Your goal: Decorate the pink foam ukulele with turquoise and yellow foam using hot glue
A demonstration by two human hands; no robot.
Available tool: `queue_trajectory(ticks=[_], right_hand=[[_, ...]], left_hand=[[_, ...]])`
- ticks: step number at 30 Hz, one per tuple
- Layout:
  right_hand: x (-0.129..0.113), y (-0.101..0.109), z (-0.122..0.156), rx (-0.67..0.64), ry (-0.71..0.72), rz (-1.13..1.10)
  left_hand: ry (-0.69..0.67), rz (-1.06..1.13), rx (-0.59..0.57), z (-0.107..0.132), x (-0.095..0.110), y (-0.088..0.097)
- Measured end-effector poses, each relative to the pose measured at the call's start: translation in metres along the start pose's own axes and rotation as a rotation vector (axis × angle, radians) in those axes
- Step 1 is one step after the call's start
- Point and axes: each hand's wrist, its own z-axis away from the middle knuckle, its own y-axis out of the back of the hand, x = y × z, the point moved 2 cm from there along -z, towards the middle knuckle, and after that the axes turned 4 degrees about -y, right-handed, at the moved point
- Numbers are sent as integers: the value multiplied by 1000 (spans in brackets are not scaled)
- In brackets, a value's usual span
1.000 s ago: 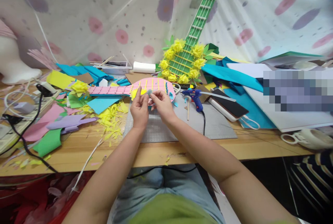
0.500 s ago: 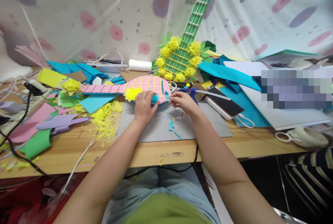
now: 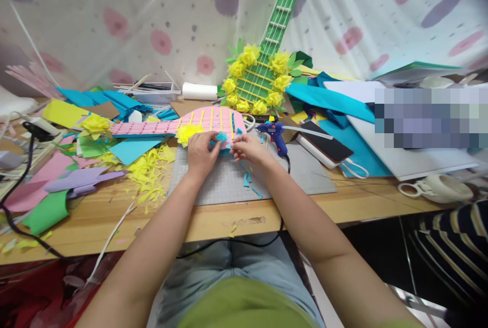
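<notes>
A pink paper guitar with yellow strips lies on the grey cutting mat, its neck pointing left. My left hand is at the body's near edge, with thumb and fingers closed around a fringed blue paper flower. Beside that hand sits a fringed yellow paper flower. My right hand is just to the right, its fingertips pinched close to the blue flower on what looks like a small blue paper piece; the fingers partly hide it. Blue scraps lie below on the mat.
A blue glue gun stands right of my hand, near a dark phone-like device. Behind leans a green paper guitar with yellow flowers. Paper scraps cover the left side. A white mug lies at the right.
My right hand has moved left, nearer to my left hand and the blue flower, uncovering more of the glue gun. The whole view has shifted slightly.
</notes>
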Motion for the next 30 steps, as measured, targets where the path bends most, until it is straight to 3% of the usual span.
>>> queue_trajectory(ticks=[16, 23, 30], right_hand=[[-6, -7, -8, 110, 212, 312], [-2, -9, -3, 28, 171, 247], [2, -13, -11, 47, 137, 204]], left_hand=[[-6, 13, 6, 2, -3, -1], [-8, 19, 10, 2, -3, 1], [-20, 19, 27, 3, -3, 1]])
